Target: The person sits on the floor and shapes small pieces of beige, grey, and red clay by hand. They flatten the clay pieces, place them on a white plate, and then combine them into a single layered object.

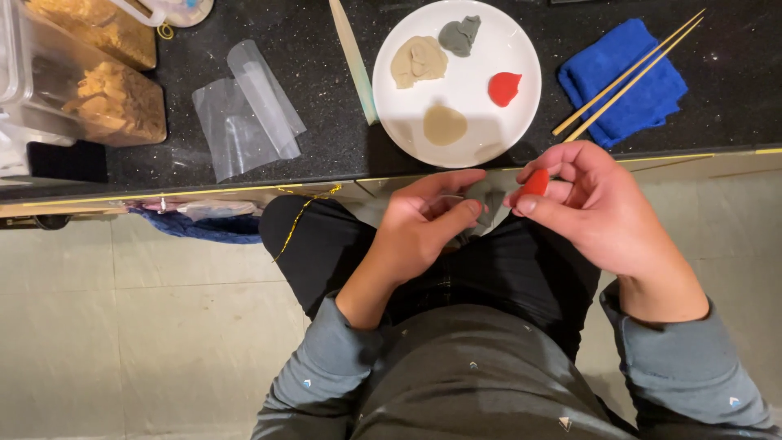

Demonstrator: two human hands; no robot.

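The right hand point(599, 208) pinches a small red piece of clay point(535, 182) between thumb and fingertips, so that grip is closed on it, held in the air just in front of the edge of the dark surface point(326, 147) and above the lap. The left hand point(428, 216) sits just beside it with its fingers curled toward a small greyish bit; whether it is actually gripping that bit I cannot tell.

Risks, as I judge them: the red piece is held over the lap and floor rather than over the surface, so a loosened pinch would probably drop it onto the dark trousers. Soft clay squeezed too hard could lose its shape or smear onto the other colour if the two hands meet.

On the surface stands a white plate point(521, 57) with four lumps: a beige one point(418, 61), a grey one point(460, 35), a red one point(504, 88) and a flat tan one point(444, 125). Right of it a folded blue cloth point(627, 81) carries two thin wooden sticks point(627, 73). Left of the plate lie clear plastic bags point(244, 118), flat and empty-looking, with no label I can make out. At the far left are clear plastic containers point(98, 90) holding brown pieces
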